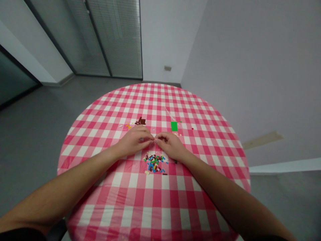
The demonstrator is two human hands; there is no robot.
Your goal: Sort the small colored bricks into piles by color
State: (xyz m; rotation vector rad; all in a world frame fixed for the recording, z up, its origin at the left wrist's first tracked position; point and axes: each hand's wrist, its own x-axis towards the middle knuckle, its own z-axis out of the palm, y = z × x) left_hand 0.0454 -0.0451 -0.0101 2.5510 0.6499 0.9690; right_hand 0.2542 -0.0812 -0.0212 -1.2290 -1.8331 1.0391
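Mixed toy bricks, small and many-coloured, lie in a loose pile on the desk, on the near side of both hands and roughly midway between the forearms. From my remote station I view the scene through the head camera. The left hand and the right hand converge just beyond the pile, their fingers bent inward so that the tips of one hand come up to those of the other. Thumb and forefinger of each hand lie close together; I cannot tell whether they are clamped on a piece, since the tips are too small to resolve. The pile lies apart from the fingers, nearer to me, with blue, green and brown pieces prominent. At its near edge I note a pale piece to the left and a dark strip to the right. Beyond the left hand lie brown pieces, with yellow pieces to their left. Beyond the right hand lies a flat green plate; a red piece lies farther right.
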